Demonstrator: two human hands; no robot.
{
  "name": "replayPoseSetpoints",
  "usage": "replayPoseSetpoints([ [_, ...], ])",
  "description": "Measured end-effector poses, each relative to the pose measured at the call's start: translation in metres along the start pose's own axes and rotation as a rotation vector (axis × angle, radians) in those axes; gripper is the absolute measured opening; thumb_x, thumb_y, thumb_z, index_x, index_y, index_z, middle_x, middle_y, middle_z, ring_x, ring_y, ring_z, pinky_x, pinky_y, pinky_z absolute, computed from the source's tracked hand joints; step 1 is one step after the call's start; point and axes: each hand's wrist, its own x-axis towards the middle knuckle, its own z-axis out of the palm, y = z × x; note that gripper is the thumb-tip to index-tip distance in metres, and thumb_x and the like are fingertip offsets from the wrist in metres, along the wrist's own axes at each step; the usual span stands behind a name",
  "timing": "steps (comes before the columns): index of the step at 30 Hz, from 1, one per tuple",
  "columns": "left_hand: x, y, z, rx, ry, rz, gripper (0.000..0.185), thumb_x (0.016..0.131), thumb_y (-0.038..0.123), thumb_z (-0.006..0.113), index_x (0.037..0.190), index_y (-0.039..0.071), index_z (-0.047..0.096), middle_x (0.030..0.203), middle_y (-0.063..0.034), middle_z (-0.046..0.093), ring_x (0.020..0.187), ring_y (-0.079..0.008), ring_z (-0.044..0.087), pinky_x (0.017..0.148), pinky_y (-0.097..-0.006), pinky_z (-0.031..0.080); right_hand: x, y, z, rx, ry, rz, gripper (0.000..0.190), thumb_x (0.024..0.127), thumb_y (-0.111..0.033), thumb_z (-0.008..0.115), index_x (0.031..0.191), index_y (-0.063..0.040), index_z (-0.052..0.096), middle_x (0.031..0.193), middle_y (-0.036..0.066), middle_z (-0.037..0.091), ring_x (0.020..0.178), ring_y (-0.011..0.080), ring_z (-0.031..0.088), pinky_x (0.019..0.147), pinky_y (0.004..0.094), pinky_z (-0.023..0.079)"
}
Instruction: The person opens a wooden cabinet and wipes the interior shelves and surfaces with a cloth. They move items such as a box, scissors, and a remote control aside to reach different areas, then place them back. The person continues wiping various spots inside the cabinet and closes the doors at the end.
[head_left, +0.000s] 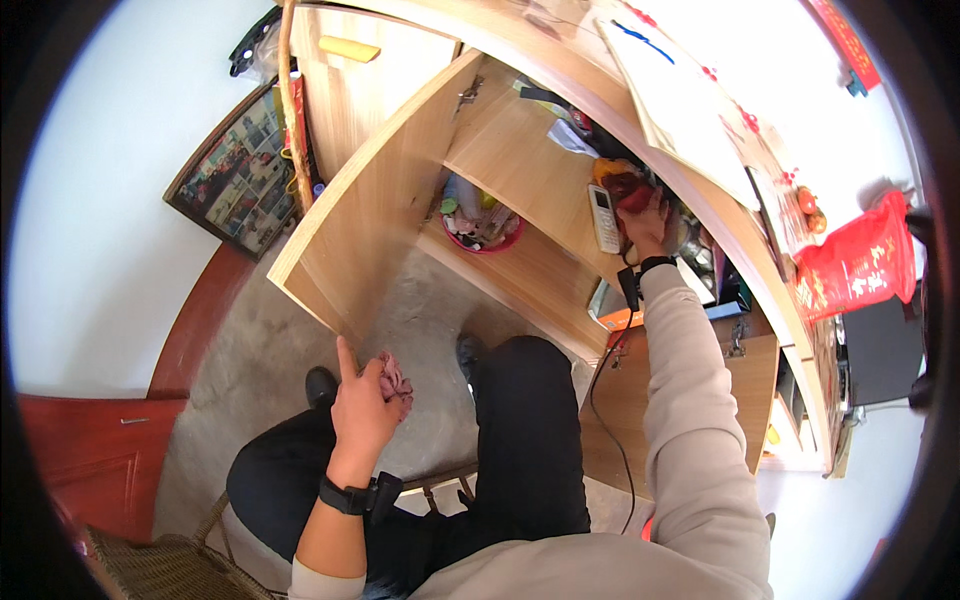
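My left hand (365, 414) holds a crumpled pink cloth (395, 384) over the floor. Its index finger stretches to the lower corner of the open wooden cabinet door (375, 202). Inside the cabinet, my right hand (646, 225) reaches onto the upper shelf (517, 157) and touches a dark red bundle (631, 193), possibly a plastic bag. How far its fingers close round the bundle is hidden. Just left of that hand lies a white keypad handset (604, 217) with a small screen. A yellow-orange packet (611, 169) sits behind it.
Below the shelf stands a pink basket (487, 246) of small items. A second door (690, 405) hangs open beneath my right arm, beside a dangling black cable (592, 390). A framed photo collage (240, 169) leans at left. A red bag (855, 262) rests on the cabinet top.
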Motion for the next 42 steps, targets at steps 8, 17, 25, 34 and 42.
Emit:
replayPoseSetpoints([
  [8, -0.002, 0.007, 0.001, -0.010, -0.028, 0.008, 0.056, 0.067, 0.008, 0.077, 0.122, 0.012, 0.069, 0.161, -0.0309, 0.025, 0.100, -0.0434, 0.070, 0.083, -0.0462, 0.059, 0.009, -0.001, -0.034, 0.024, 0.275, 0.046, 0.063, 0.080, -0.032, 0.076, 0.136, -0.009, 0.056, 0.119, 0.029, 0.067, 0.105, 0.0485, 0.066, 0.091, 0.0551, 0.054],
  [17, -0.007, 0.006, 0.005, 0.012, -0.056, 0.055, 0.054, 0.069, 0.008, 0.074, 0.123, 0.013, 0.067, 0.161, -0.0318, 0.024, 0.103, -0.0465, 0.068, 0.084, -0.0477, 0.059, -0.086, -0.009, -0.088, 0.858, 0.418, -0.086, 0.043, 0.078, 0.001, 0.071, 0.120, 0.003, 0.062, 0.105, 0.016, 0.069, 0.096, 0.0262, 0.067, 0.090, 0.0361, 0.052],
  [25, -0.007, -0.001, 0.004, 0.035, -0.028, 0.045, 0.052, 0.070, 0.008, 0.074, 0.122, 0.012, 0.066, 0.162, -0.0310, 0.022, 0.105, -0.0464, 0.068, 0.085, -0.0483, 0.058, -0.245, 0.015, -0.060, 0.975, -0.250, 0.017, 0.040, 0.085, 0.004, 0.067, 0.124, -0.002, 0.062, 0.109, 0.006, 0.068, 0.098, 0.0157, 0.066, 0.083, 0.0291, 0.056],
  [34, 0.000, 0.001, 0.007, 0.049, -0.023, 0.041, 0.053, 0.069, 0.008, 0.074, 0.122, 0.010, 0.067, 0.162, -0.0310, 0.024, 0.104, -0.0447, 0.068, 0.084, -0.0470, 0.059, -0.219, 0.035, 0.049, 1.021, -0.763, 0.360, 0.042, 0.087, -0.004, 0.073, 0.127, -0.001, 0.058, 0.106, 0.010, 0.069, 0.084, 0.0214, 0.069, 0.071, 0.0340, 0.061],
  [42, -0.003, 0.003, 0.007, 0.033, 0.019, 0.084, 0.054, 0.069, 0.007, 0.074, 0.122, 0.009, 0.067, 0.161, -0.0320, 0.027, 0.104, -0.0449, 0.068, 0.083, -0.0472, 0.059, -0.173, 0.015, 0.026, 0.700, -0.905, -0.030, 0.036, 0.099, -0.012, 0.064, 0.132, 0.001, 0.061, 0.103, 0.009, 0.071, 0.084, 0.0193, 0.069, 0.076, 0.0316, 0.058],
])
